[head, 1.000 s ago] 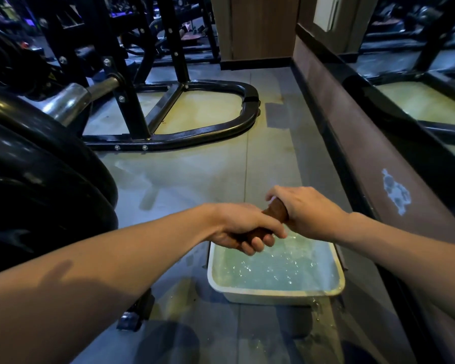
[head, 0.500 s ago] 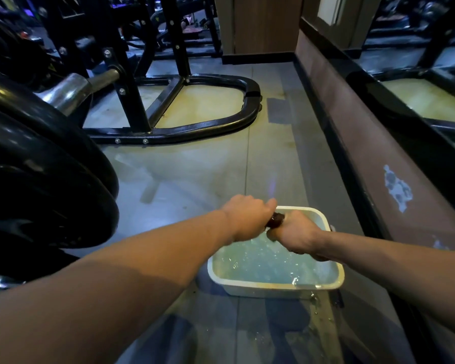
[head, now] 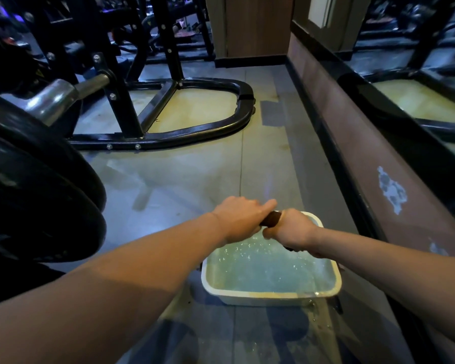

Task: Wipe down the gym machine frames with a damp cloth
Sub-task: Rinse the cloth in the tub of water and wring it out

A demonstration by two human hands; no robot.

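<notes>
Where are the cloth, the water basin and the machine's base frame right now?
cloth [head: 271,218], head view, brown roll showing between the hands
water basin [head: 271,294], head view, near rim
base frame [head: 244,94], head view, curved front tube

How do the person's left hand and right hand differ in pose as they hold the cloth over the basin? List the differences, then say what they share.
1. The left hand shows its back to the camera, knuckles up; the right hand is turned so its wrist side faces the camera.
2. The left hand sits over the floor beside the basin; the right hand hangs above the water.

Shared: both grip the same brown cloth, a short stretch showing between them.
</notes>
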